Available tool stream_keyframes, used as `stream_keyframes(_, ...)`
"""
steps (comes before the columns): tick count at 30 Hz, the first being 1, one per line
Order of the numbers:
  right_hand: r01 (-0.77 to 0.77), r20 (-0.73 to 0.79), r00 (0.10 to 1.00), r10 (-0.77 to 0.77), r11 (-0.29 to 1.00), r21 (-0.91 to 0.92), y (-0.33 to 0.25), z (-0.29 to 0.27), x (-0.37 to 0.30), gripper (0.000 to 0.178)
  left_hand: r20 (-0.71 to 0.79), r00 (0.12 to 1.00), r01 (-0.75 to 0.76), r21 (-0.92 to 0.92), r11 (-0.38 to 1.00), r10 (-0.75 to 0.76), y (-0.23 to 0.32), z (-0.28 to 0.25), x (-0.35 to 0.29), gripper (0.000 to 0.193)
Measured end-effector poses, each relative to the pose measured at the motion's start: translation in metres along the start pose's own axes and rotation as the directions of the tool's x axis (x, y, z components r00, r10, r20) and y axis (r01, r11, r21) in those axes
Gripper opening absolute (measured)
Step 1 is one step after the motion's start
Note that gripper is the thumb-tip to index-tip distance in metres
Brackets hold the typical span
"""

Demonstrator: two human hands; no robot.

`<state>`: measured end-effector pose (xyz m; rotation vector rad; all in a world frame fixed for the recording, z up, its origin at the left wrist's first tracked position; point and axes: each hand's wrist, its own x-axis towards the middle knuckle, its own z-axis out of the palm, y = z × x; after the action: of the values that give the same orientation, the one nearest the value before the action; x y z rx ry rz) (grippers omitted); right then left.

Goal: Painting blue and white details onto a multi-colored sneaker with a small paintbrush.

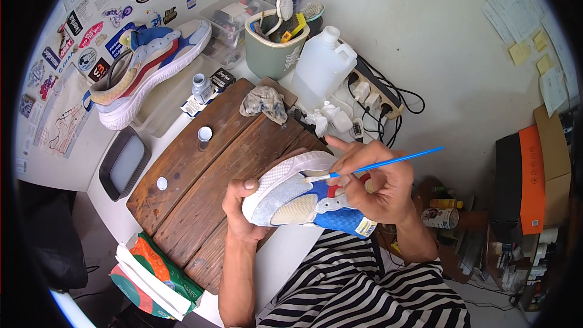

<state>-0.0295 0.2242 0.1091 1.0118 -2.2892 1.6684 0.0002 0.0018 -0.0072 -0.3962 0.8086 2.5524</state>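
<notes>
My left hand (pixel 240 206) grips the toe end of a sneaker (pixel 285 197), thumb on the white sole and fingers hidden beneath. The shoe is tilted on its side, with pale grey, cream mesh, blue and red panels. Between the fingers of my right hand (pixel 379 182) is a thin blue paintbrush (pixel 388 163). Its pale bristles touch or hover just over the grey panel; which, I cannot tell. Further left on the wooden board (pixel 182 206) stand a small paint cup (pixel 204 134) and a white cap (pixel 162 183). A stained cloth (pixel 264 104) is crumpled at the board's far end.
A matching sneaker (pixel 149 73) rests on a clear plastic box at the far left. Behind the board stand a small bottle (pixel 202 88), a green bucket of brushes (pixel 273 54) and a white jug (pixel 322 67). Power cables (pixel 388 100) lie right. A tissue pack (pixel 158 276) sits near left.
</notes>
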Motion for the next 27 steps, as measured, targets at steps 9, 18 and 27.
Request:
stream_keyframes(9,-0.027,-0.072,0.997,0.029,0.999,0.038,-0.001,0.001,-0.017,0.011,0.045,0.999,-0.015,-0.068,0.998,0.018,-0.001,-0.005,0.0,0.072)
stream_keyframes(18,-0.043,-0.116,0.992,0.052,0.996,0.079,0.0,0.008,-0.014,0.01,-0.002,1.0,-0.011,-0.076,0.997,0.011,0.004,0.002,-0.003,0.073)
stream_keyframes(27,-0.018,-0.144,0.989,0.03,0.996,0.085,-0.002,0.005,-0.016,0.012,-0.028,1.0,0.006,-0.099,0.995,-0.009,0.003,-0.002,0.0,0.077)
